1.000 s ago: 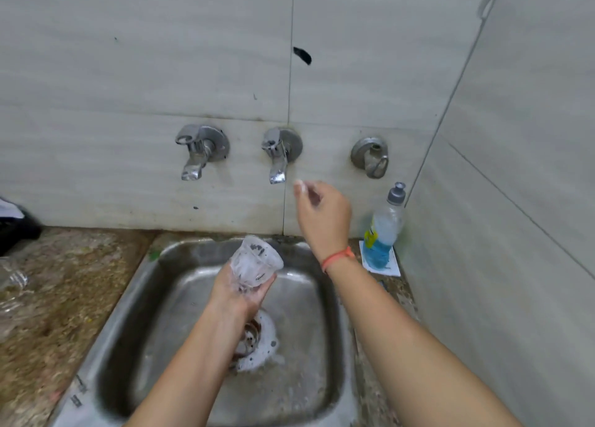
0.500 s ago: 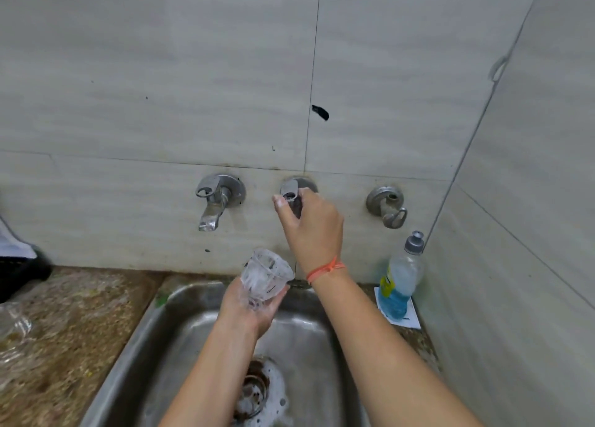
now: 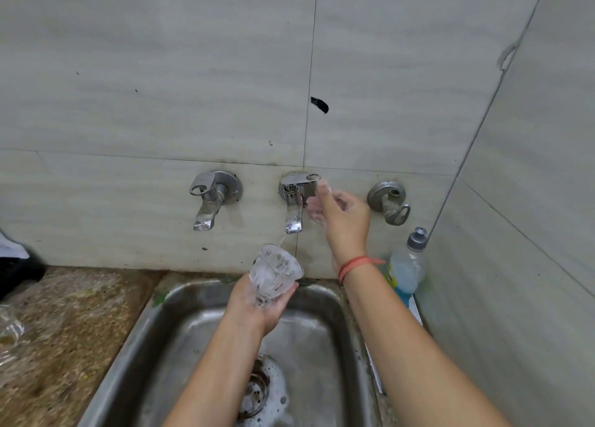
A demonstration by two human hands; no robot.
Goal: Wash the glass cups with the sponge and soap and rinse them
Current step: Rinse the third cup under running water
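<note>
clear, ribbed glass fills the left hand (image 3: 257, 304), whose fingers curl round the foot and lower wall of the glass cup (image 3: 275, 273). the cup sits just below the middle tap (image 3: 294, 201) and slightly to its left. its long axis is tilted, mouth up toward the spout, so a thin stream of water (image 3: 280, 240) meets it at the far rim. rinsing looks barely begun; the next move likely turns on keeping that mouth under the spout.

the right hand (image 3: 344, 217) is level with the tap and just right of it, wet and sudsy, fingers loose and holding nothing. one fingertip is at the lever's end; whether it touches i cannot tell. it is the hand nearer the lever.

below the tap lies a dull steel sink (image 3: 180, 298) with foam round the drain (image 3: 257, 385). to the tap's right stands a plastic soap bottle (image 3: 407, 265) of blue liquid, and to its left a speckled stone counter (image 3: 64, 323).
</note>
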